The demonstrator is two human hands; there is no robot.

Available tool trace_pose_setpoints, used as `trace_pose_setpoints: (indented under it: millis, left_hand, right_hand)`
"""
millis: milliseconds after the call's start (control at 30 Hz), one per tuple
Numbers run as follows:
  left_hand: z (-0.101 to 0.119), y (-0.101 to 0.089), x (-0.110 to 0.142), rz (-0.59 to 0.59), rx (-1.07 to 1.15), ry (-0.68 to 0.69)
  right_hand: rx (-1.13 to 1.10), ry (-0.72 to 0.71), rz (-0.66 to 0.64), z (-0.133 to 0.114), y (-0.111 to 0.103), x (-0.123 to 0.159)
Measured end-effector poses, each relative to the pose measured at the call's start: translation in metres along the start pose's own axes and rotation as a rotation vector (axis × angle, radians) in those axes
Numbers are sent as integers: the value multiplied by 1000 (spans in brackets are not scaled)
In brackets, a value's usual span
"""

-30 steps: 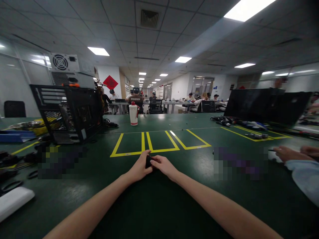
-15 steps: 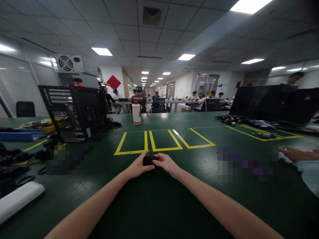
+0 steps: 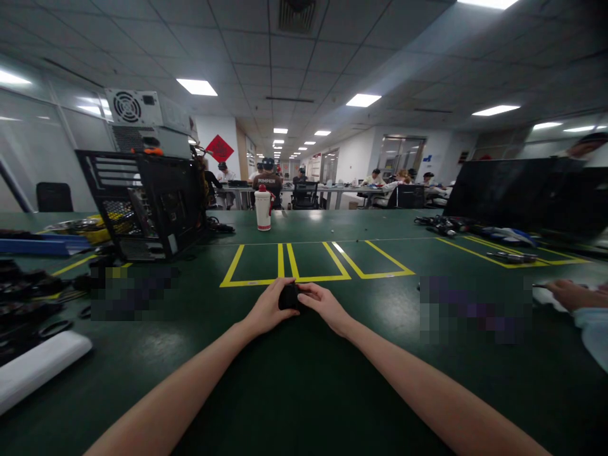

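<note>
From over here I've got the left hand [image 3: 270, 308] curled round the black thing [image 3: 287, 296] just near of the yellow tape [image 3: 327, 277], right hand [image 3: 329, 308] at its right (gripping? can't tell), guessing light, stiff, best held by the sides.

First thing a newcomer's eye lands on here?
Probably the bright yellow tape outlines on the green table, just beyond the two hands: the left hand grips a small black object, with the right hand at its right side. Next, the open black PC case at left, with metal boxes stacked on it. Then the white cup with a red lid, standing beyond the tape.
</note>
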State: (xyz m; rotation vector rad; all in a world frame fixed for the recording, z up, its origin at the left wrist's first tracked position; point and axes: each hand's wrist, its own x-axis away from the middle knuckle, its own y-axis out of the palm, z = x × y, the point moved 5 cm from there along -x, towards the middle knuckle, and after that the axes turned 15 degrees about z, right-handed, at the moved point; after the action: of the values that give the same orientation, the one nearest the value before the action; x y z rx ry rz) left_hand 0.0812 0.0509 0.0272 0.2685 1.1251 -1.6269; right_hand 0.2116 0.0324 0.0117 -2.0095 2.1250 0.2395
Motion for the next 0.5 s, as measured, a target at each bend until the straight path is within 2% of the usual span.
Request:
trace_pose_setpoints:
  millis: [100,233,367,500]
  left_hand:
    - [7,-4,4,-30,-1,10]
    - [13,-5,7,-68,22,18]
    - [9,-4,7,-38,-7,13]
    - [4,-4,6,-18,-52,11]
  right_hand:
    - [28,-8,24,-3,0,4]
    - [66,-63,-15,-9,3,9]
    - [151,-103,-49,-10,4,11]
    - [133,-104,-70,-10,6,12]
